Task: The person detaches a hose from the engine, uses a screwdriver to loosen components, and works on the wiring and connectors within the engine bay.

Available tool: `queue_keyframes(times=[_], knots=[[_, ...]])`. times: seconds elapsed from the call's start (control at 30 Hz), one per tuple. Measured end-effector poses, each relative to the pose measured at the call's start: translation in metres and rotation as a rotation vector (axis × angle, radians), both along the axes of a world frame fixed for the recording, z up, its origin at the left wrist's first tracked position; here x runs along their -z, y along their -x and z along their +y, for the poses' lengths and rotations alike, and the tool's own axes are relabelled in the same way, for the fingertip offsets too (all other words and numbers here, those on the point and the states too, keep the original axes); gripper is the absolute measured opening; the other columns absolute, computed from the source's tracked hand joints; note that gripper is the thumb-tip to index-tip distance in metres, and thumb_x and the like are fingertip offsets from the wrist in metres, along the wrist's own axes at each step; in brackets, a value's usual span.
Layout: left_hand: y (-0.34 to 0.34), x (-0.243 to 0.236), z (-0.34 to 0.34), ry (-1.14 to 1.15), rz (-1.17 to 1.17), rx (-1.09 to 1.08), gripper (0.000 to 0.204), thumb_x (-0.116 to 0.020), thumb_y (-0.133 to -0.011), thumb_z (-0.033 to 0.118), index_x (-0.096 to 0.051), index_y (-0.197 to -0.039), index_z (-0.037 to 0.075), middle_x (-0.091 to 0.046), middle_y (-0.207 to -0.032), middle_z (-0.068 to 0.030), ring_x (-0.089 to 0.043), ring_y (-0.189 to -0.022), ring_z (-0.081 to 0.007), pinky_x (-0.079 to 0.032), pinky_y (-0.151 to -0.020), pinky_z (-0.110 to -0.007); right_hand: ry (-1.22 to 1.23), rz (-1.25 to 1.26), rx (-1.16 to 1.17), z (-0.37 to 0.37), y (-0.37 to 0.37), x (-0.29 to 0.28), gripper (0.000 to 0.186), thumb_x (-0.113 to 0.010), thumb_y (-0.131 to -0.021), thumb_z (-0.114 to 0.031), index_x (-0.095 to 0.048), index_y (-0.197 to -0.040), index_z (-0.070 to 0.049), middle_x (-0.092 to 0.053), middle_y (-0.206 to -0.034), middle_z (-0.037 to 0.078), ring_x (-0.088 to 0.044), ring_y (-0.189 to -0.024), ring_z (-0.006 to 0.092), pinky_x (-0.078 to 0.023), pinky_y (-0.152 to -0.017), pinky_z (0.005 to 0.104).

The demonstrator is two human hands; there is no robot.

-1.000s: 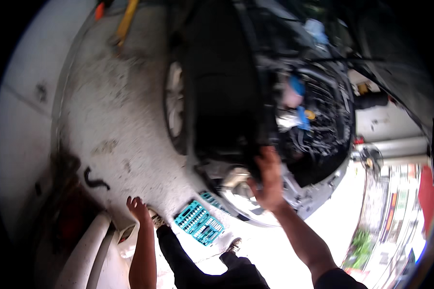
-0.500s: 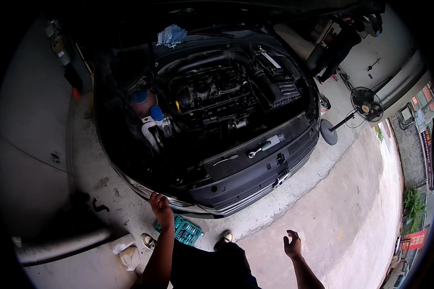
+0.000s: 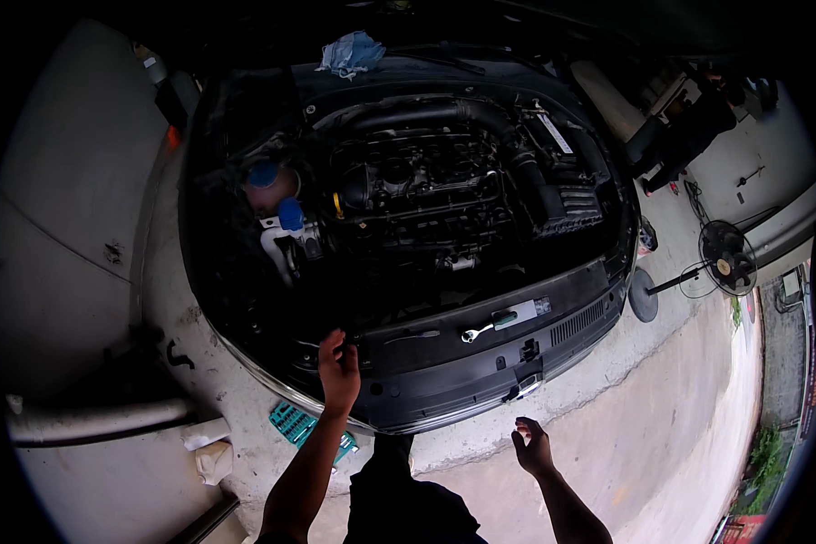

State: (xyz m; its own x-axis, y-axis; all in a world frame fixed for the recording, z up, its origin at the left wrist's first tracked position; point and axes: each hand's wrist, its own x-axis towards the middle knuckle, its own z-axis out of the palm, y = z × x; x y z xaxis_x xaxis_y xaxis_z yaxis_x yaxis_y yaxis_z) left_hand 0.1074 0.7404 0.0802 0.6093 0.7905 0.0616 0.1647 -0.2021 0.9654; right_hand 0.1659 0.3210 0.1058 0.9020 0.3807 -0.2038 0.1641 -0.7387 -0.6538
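Note:
My left hand (image 3: 338,372), fingers loosely apart and holding nothing, is over the left end of the front panel (image 3: 408,358) of a dark car with its hood raised. My right hand (image 3: 532,446) hangs open in front of the bumper, fingers slightly curled. A ratchet (image 3: 482,331) with a green handle lies on the panel beside a thin metal tool (image 3: 412,335). The engine (image 3: 408,190) is exposed, with blue caps (image 3: 289,213) at its left and a yellow dipstick handle (image 3: 337,204). A blue cloth (image 3: 349,54) rests at the windshield base.
An open teal socket case (image 3: 292,421) lies on the floor below the bumper. A standing fan (image 3: 727,256) is at the right, and a person in dark clothes (image 3: 694,122) is behind it. A wall (image 3: 63,227) and pipe (image 3: 100,419) line the left.
The view has swung from the car's side to face the engine bay, then drawn closer. My left hand has moved up over the front panel; my right hand has risen slightly toward the bumper.

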Motion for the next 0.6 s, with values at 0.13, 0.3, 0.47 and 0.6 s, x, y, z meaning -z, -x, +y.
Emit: queue_keyframes(times=[0.13,0.3,0.47,0.6], knots=[[-0.083,-0.004,0.074,-0.405,0.159,0.102,0.040,-0.061,-0.086,0.009,-0.049,-0.123,0.004,-0.054,-0.118,-0.0157,-0.052,-0.111,-0.0328,-0.043,-0.092,-0.043,-0.266,0.078,-0.155,0.141,-0.101,0.005,0.030,-0.062,-0.085,-0.005,-0.055,-0.114,-0.001,-0.065,-0.105,0.015,-0.066,-0.094,0.0255,-0.052,-0.081,0.0339],[-0.207,0.035,0.156,-0.715,0.353,0.171,0.045,-0.066,-0.084,0.019,-0.051,-0.124,0.005,-0.051,-0.122,-0.0135,-0.049,-0.112,-0.0328,-0.041,-0.095,-0.046,-0.214,-0.220,-0.533,0.332,-0.227,0.006,0.035,-0.061,-0.082,-0.006,-0.053,-0.116,-0.003,-0.059,-0.110,0.017,-0.059,-0.101,0.0350,-0.050,-0.085,0.0413],[-0.288,0.072,0.179,-0.962,0.543,0.448,0.035,-0.070,-0.081,0.029,-0.062,-0.106,0.005,-0.055,-0.109,-0.0072,-0.050,-0.107,-0.0250,-0.042,-0.091,-0.041,0.014,-0.503,-0.711,0.440,-0.356,0.049,0.032,-0.061,-0.085,-0.013,-0.054,-0.115,-0.005,-0.059,-0.107,0.013,-0.053,-0.109,0.0302,-0.043,-0.094,0.0416],[-0.292,0.090,0.192,-0.982,0.486,0.580,0.028,-0.069,-0.081,0.029,-0.064,-0.096,0.005,-0.055,-0.098,-0.0041,-0.054,-0.094,-0.0227,-0.045,-0.083,-0.038,0.080,-0.319,-0.870,0.463,-0.376,0.096,0.025,-0.066,-0.082,-0.020,-0.062,-0.103,-0.007,-0.061,-0.099,0.007,-0.054,-0.103,0.0268,-0.042,-0.092,0.0415]])
